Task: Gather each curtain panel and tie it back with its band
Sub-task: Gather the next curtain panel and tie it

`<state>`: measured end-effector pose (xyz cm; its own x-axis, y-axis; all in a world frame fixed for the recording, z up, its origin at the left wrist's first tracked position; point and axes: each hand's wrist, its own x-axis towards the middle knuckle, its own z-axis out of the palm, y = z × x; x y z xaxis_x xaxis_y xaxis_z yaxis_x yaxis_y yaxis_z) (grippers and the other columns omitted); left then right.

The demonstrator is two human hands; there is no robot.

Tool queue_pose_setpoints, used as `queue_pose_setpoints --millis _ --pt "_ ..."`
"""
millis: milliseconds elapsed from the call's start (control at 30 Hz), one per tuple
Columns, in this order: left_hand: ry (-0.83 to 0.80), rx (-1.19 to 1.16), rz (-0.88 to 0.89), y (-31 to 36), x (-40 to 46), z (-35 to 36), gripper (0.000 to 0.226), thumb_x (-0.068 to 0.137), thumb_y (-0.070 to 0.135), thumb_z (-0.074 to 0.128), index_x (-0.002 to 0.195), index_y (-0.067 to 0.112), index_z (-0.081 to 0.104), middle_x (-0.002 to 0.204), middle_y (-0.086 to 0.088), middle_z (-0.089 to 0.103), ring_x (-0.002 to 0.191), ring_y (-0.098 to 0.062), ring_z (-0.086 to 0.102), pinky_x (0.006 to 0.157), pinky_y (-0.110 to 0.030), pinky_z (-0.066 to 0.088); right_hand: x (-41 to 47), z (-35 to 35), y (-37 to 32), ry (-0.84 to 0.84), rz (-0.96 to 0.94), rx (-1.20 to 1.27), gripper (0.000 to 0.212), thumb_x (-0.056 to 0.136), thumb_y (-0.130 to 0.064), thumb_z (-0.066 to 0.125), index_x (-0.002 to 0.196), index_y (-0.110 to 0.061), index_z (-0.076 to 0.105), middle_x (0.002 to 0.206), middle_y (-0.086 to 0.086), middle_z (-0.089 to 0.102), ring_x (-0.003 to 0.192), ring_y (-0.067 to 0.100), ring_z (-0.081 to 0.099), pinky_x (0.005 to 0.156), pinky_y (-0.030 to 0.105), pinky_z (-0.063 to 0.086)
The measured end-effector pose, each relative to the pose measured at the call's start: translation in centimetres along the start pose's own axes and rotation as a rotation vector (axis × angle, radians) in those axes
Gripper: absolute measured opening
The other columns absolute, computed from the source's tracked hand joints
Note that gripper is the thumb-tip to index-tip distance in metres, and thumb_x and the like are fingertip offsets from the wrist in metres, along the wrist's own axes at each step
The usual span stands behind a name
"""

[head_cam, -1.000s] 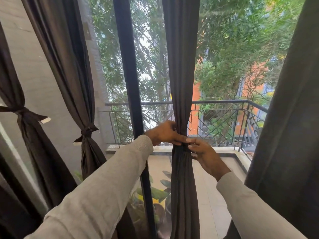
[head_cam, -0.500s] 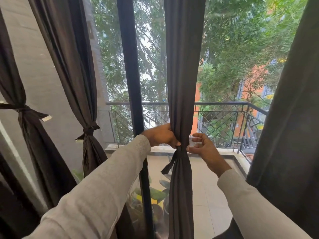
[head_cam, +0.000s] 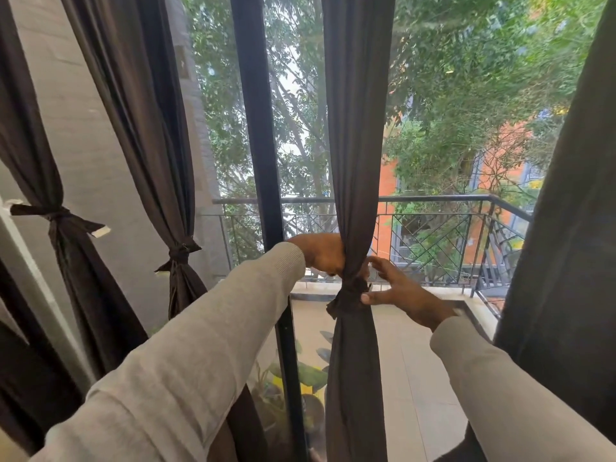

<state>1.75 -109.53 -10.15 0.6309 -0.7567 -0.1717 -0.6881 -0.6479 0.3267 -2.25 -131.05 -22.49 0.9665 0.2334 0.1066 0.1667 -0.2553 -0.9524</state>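
Note:
A dark brown curtain panel (head_cam: 356,128) hangs gathered in the middle of the window. Its band (head_cam: 350,291) is knotted round it at railing height, with a short tail hanging to the left. My left hand (head_cam: 321,255) grips the gathered panel from the left just above the knot; its fingertips are hidden behind the cloth. To the right of the knot is my right hand (head_cam: 400,293), fingers spread and thumb tip touching the band. Two panels on the left (head_cam: 43,155) (head_cam: 150,128) are tied with their bands (head_cam: 56,215) (head_cam: 180,251).
A loose, untied dark panel (head_cam: 570,228) fills the right edge. A black window frame post (head_cam: 263,161) stands just left of the middle panel. Beyond the glass are a balcony railing (head_cam: 433,201), a tiled floor and potted plants (head_cam: 306,378).
The band went from held ends to a knot on the middle panel. My right hand has released its pinch and opened beside the knot. My left hand stays on the panel.

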Motion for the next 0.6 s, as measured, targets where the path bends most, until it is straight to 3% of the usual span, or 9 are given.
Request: queue_pose_setpoints --millis 67,100,167,233,300,367,433,600 --pt "-0.024 0.101 -0.036 0.2 -0.3 -0.4 0.018 0.088 0.001 0.073 0.104 0.008 0.074 0.099 -0.007 0.069 0.088 -0.034 0.065 0.081 -0.043 0.062 -0.5 0.4 -0.6 0.008 -0.016 -0.011 0.142 0.045 -0.067 0.1 0.164 -0.04 0.027 0.174 -0.004 0.023 0.157 0.025 0.024 0.128 0.057 0.025" --pt "-0.028 0.136 -0.021 0.1 -0.2 -0.5 0.02 0.088 -0.001 0.076 0.106 0.009 0.074 0.101 -0.002 0.067 0.091 -0.028 0.062 0.082 -0.037 0.059 -0.7 0.5 -0.8 0.001 -0.014 -0.006 0.142 0.046 -0.066 0.099 0.164 -0.04 0.025 0.175 -0.004 0.022 0.157 0.026 0.024 0.128 0.056 0.025" --pt "-0.057 0.095 -0.025 -0.1 -0.2 -0.5 0.03 0.09 0.0 0.077 0.09 0.029 0.075 0.107 0.002 0.07 0.1 -0.025 0.069 0.075 -0.033 0.06 -1.2 0.5 -1.1 -0.02 0.024 -0.002 0.137 0.05 -0.062 0.097 0.164 -0.038 0.025 0.172 -0.001 0.027 0.154 0.03 0.032 0.123 0.054 0.033" --pt "-0.072 -0.065 -0.046 0.0 -0.3 -0.4 0.043 0.091 -0.003 0.075 0.075 0.037 0.075 0.111 -0.006 0.075 0.105 -0.034 0.076 0.063 -0.039 0.064 -1.6 0.8 -1.3 -0.047 0.079 -0.016 0.129 0.055 -0.064 0.091 0.163 -0.035 0.025 0.166 0.003 0.035 0.145 0.033 0.044 0.114 0.053 0.041" --pt "-0.1 -0.135 -0.034 -0.1 -0.4 -0.4 0.043 0.088 -0.006 0.079 0.076 0.035 0.074 0.109 -0.008 0.075 0.107 -0.038 0.076 0.071 -0.05 0.067 -1.8 1.2 -1.2 -0.045 0.133 -0.039 0.124 0.061 -0.07 0.084 0.163 -0.034 0.025 0.162 0.006 0.04 0.142 0.034 0.046 0.113 0.057 0.042" --pt "-0.122 -0.139 -0.011 -0.1 -0.6 -0.1 0.043 0.084 -0.007 0.083 0.08 0.034 0.072 0.11 -0.007 0.075 0.112 -0.039 0.073 0.082 -0.058 0.067 -2.1 1.5 -1.0 0.008 0.156 -0.044 0.132 0.052 -0.082 0.083 0.162 -0.034 0.028 0.156 0.006 0.046 0.139 0.033 0.049 0.113 0.056 0.043" --pt "-0.074 -0.228 -0.017 -0.3 -0.6 0.5 0.043 0.089 -0.006 0.079 0.078 0.035 0.075 0.116 -0.009 0.076 0.113 -0.038 0.074 0.083 -0.059 0.067 -2.5 1.9 -0.8 0.082 0.167 -0.07 0.142 0.042 -0.091 0.082 0.161 -0.034 0.03 0.15 0.006 0.052 0.133 0.031 0.055 0.11 0.052 0.046" --pt "0.049 -0.447 0.017 -0.9 -1.1 1.6 0.049 0.096 -0.004 0.058 0.067 0.034 0.071 0.087 0.01 0.075 0.089 -0.014 0.071 0.084 -0.038 0.058 -4.2 4.6 0.7 0.407 0.132 -0.106 0.143 0.045 -0.092 0.079 0.162 -0.029 0.025 0.154 0.01 0.048 0.135 0.03 0.053 0.109 0.048 0.047"
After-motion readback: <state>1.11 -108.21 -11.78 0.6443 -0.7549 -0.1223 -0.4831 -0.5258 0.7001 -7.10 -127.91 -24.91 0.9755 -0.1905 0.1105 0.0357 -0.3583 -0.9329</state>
